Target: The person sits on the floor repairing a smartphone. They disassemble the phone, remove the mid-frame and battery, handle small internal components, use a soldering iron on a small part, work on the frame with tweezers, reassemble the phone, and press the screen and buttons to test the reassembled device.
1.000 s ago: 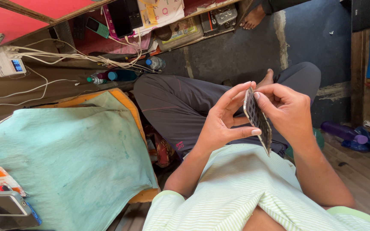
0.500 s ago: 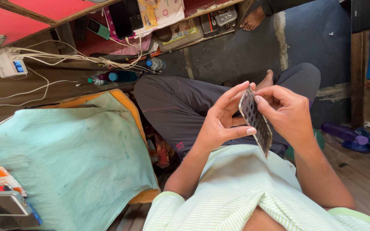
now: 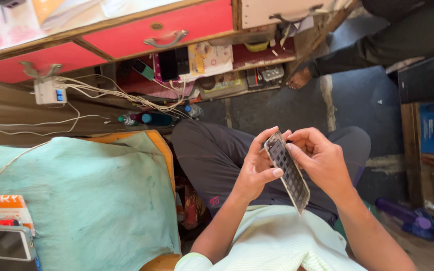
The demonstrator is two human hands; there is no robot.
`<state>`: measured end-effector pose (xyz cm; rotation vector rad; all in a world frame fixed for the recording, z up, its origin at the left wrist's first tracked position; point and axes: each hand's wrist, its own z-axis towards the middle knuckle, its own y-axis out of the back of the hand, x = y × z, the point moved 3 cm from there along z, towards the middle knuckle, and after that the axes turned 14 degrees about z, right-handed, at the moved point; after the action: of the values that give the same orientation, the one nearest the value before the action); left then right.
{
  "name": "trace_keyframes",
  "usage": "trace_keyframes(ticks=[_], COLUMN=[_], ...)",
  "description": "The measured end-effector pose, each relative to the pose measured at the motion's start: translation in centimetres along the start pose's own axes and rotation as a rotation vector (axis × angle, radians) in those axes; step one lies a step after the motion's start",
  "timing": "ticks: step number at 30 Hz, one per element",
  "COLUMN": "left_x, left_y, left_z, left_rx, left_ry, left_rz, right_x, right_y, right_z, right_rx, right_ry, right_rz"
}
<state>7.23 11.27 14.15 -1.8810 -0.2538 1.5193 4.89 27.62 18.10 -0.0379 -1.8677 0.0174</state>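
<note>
Both hands hold a thin flat panel (image 3: pixel 290 173) with a grid of small dark squares, seen nearly edge-on above my lap. My left hand (image 3: pixel 254 170) grips its left side, thumb across the face and fingers curled behind. My right hand (image 3: pixel 322 163) pinches its upper end with the fingertips. I sit with dark trousers (image 3: pixel 212 155) and a pale green striped shirt (image 3: pixel 272 241) below the hands.
A table under a teal cloth (image 3: pixel 76 200) lies at the left, with a phone (image 3: pixel 3 243) and an orange box at its near corner. A white power strip (image 3: pixel 48 93) trails cables below red drawers (image 3: pixel 177 30). Another person's bare foot (image 3: pixel 300 79) rests on the floor.
The view has shifted, so the red drawers now show at the top. Both hands keep hold of the panel, which now sits lower in the frame.
</note>
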Motion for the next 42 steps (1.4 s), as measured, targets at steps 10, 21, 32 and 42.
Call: trace_keyframes(ticks=[10, 21, 32, 42], left_x=[-5.8, -8.2, -7.8, -4.9], left_y=[4.8, 7.4, 7.7, 6.1], left_z=[-1.7, -1.7, -0.9, 1.5], left_rx=[-0.172, -0.230, -0.231, -0.139], left_ry=[-0.108, -0.146, -0.151, -0.080], left_rz=[-0.017, 0.031, -0.001, -0.005], right_x=[7.3, 14.9, 16.4, -2.4], right_y=[-4.9, 1.9, 7.8, 12.3], right_z=[5.3, 14.3, 18.3, 7.1], right_rx=[0.077, -0.200, -0.342, -0.528], right_ry=[0.263, 0.887, 0.864, 0.301], right_rz=[-0.253, -0.552, -0.539, -0.928])
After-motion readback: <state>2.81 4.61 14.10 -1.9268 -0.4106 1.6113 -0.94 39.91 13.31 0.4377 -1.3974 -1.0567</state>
